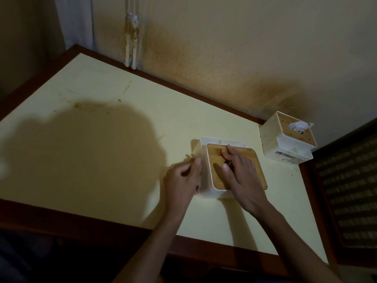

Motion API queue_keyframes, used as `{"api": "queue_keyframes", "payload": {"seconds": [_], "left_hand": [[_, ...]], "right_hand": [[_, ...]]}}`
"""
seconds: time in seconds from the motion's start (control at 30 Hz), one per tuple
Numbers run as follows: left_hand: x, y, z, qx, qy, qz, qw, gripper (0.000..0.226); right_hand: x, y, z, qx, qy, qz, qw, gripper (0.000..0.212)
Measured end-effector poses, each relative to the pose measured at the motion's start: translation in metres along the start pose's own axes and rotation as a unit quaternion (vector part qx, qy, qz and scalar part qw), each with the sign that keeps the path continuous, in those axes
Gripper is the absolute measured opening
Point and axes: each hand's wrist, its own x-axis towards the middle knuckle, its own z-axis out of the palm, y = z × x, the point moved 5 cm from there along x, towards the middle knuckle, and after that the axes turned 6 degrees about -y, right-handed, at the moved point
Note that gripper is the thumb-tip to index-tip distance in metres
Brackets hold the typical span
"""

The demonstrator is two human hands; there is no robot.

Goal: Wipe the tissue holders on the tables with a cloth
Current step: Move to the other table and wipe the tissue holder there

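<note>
A white tissue holder (210,188) with a wooden lid (255,160) stands right of the table's middle. My right hand (242,176) lies on the lid, fingers stretched over it and the thumb next to a dark opening. My left hand (183,178) is against the holder's left wall with its fingers curled. It is blurred, so I cannot tell whether it holds anything. No cloth shows plainly. A second white tissue holder (271,139), tilted, with a tissue (299,126) poking from its top, sits at the table's back right corner.
The pale yellow table (102,160) has a dark brown rim and stands against a stained beige wall (224,48). Two white cords (130,41) hang at the wall behind it. A dark patterned panel (353,190) stands to the right.
</note>
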Motion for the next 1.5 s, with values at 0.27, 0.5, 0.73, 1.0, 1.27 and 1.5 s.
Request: {"api": "queue_keyframes", "payload": {"seconds": [0.27,0.5,0.73,1.0,1.27,1.5], "left_hand": [[-0.007,-0.019,0.003,-0.114,0.006,-0.073,0.991,0.022],[0.073,-0.004,0.007,-0.048,0.039,-0.031,0.998,0.011],[0.063,-0.014,0.008,-0.020,0.002,-0.015,1.000,0.023],[-0.005,-0.026,-0.006,-0.097,-0.067,-0.080,0.990,0.021],[0.001,-0.021,-0.027,-0.156,-0.083,-0.074,0.981,0.029],[0.016,-0.025,-0.047,-0.262,-0.079,-0.099,0.957,0.018]], "right_hand": [[-0.001,-0.003,0.000,-0.011,-0.008,0.006,1.000,0.076],[0.000,-0.005,0.001,-0.022,-0.011,0.004,1.000,0.075],[0.002,0.000,0.002,-0.040,0.007,0.000,0.999,0.073],[0.002,0.001,0.001,-0.053,0.021,-0.010,0.998,0.067],[0.007,-0.004,-0.005,-0.031,-0.023,-0.036,0.999,0.060],[0.020,-0.032,-0.012,-0.001,0.121,0.143,0.982,0.047]]}}
